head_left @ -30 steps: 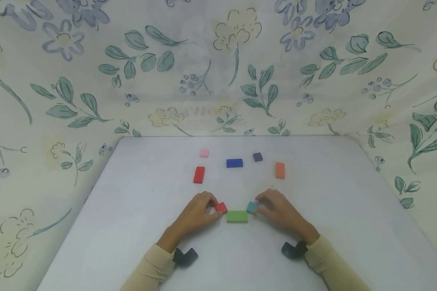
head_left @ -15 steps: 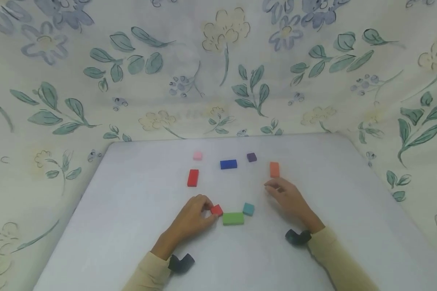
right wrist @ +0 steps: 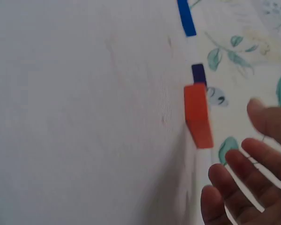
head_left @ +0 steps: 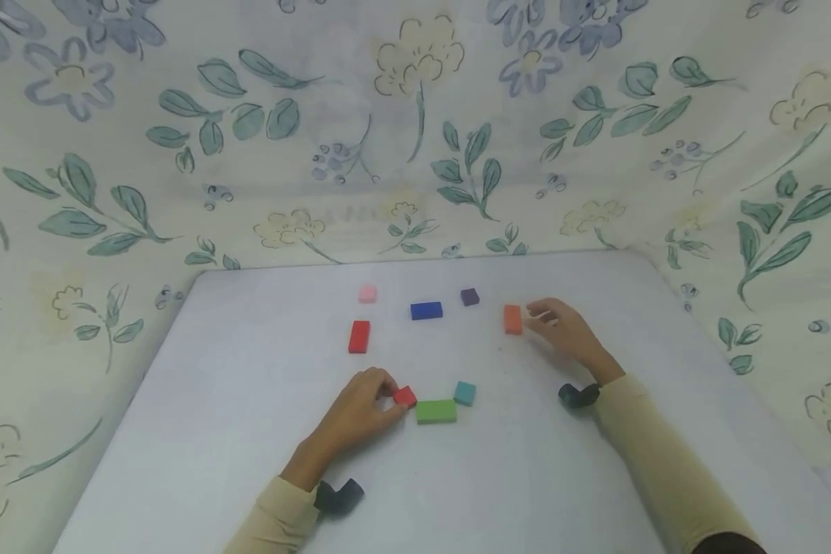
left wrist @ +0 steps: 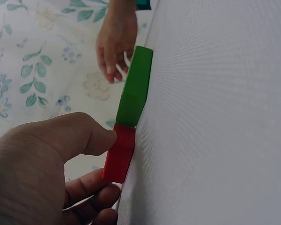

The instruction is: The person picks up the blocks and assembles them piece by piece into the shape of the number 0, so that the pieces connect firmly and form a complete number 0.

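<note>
My left hand [head_left: 362,408] pinches a small red block [head_left: 405,397] between thumb and fingers on the white table. In the left wrist view that red block [left wrist: 119,157] meets the end of a green block [left wrist: 136,86]. A teal block [head_left: 465,393] lies at the far right corner of the green block. My right hand [head_left: 564,332] is just right of an orange block [head_left: 513,319], fingers loosely bent and holding nothing. The right wrist view shows the orange block [right wrist: 198,112] apart from the spread fingers [right wrist: 243,164].
Farther back on the table [head_left: 249,346] lie a long red block [head_left: 359,337], a pink block [head_left: 368,294], a blue block [head_left: 426,311] and a purple block [head_left: 470,296]. A flowered cloth [head_left: 360,215] rises behind the table's far edge.
My right hand has let go of the teal block and moved away and to the right, up to the orange block. My left hand keeps its pinch on the small red block.
</note>
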Demonstrator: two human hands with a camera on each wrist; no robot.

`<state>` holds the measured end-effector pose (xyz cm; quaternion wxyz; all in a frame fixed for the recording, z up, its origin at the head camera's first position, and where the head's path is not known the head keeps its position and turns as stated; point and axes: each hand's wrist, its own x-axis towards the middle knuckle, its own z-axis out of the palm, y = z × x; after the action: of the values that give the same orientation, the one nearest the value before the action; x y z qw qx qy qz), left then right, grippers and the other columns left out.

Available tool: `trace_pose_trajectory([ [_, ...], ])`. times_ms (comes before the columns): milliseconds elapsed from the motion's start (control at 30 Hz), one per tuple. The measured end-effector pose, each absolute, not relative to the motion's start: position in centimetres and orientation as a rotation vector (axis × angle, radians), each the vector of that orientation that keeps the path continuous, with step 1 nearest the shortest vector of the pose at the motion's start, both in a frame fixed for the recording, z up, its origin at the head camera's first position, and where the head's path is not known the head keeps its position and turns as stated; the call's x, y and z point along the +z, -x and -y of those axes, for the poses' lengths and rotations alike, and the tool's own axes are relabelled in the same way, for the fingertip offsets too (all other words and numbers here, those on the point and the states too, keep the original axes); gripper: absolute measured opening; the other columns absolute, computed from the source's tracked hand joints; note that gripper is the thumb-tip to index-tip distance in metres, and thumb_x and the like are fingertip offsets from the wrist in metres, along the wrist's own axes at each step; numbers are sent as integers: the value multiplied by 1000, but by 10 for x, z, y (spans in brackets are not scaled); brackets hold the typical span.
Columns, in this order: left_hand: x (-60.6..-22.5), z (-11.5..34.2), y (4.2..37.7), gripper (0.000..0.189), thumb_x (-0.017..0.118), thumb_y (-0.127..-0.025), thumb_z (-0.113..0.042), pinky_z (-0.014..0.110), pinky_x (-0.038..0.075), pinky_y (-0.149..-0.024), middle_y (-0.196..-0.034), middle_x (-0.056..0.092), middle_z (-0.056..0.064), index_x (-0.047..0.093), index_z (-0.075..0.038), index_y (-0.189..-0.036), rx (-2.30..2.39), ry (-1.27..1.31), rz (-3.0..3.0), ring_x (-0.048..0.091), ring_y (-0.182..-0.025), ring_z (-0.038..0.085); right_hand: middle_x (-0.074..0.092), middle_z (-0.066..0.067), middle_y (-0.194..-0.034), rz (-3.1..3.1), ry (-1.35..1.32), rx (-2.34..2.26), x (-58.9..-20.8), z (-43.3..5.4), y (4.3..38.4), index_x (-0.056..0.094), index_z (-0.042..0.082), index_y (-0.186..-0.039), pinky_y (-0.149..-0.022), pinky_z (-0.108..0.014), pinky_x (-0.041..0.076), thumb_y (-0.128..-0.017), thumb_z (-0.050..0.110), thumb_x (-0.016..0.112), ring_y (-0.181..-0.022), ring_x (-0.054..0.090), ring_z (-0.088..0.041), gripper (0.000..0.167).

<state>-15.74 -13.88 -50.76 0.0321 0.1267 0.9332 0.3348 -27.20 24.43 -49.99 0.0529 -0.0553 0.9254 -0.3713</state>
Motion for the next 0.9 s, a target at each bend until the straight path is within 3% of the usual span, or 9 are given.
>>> trace_pose_trajectory([
  [167, -509, 139, 159, 22, 76, -84, -26, 36, 49, -85, -94, 58, -6, 63, -16, -99, 1037, -392, -2871, 52, -92, 13, 50, -11, -148, -2735, 198, -1062, -496, -247, 289, 49, 17, -144, -107, -57, 43, -98, 39, 59, -134, 48, -36, 52],
  [433, -509, 140, 157, 21, 75, -84, -26, 36, 49, -85, -93, 58, -6, 63, -17, -98, 1007, -392, -2887, 52, -91, 12, 39, -11, -158, -2653, 277, -925, -496, -246, 299, 43, 16, -150, -120, -58, 24, -85, 49, 73, -149, 30, -37, 78],
  [633, -510, 142, 155, 21, 76, -84, -25, 36, 48, -85, -93, 58, -6, 63, -16, -99, 1007, -386, -2883, 52, -91, 12, 39, -12, -158, -2658, 313, -891, -499, -243, 303, 44, 16, -149, -121, -58, 22, -85, 40, 75, -149, 30, -36, 75],
  [900, -510, 142, 156, 21, 76, -83, -24, 36, 49, -85, -92, 58, -7, 63, -16, -97, 1037, -426, -2905, 52, -90, 11, 41, -13, -156, -2676, 341, -852, -504, -246, 311, 47, 17, -148, -119, -60, 24, -85, 41, 74, -147, 32, -38, 72],
])
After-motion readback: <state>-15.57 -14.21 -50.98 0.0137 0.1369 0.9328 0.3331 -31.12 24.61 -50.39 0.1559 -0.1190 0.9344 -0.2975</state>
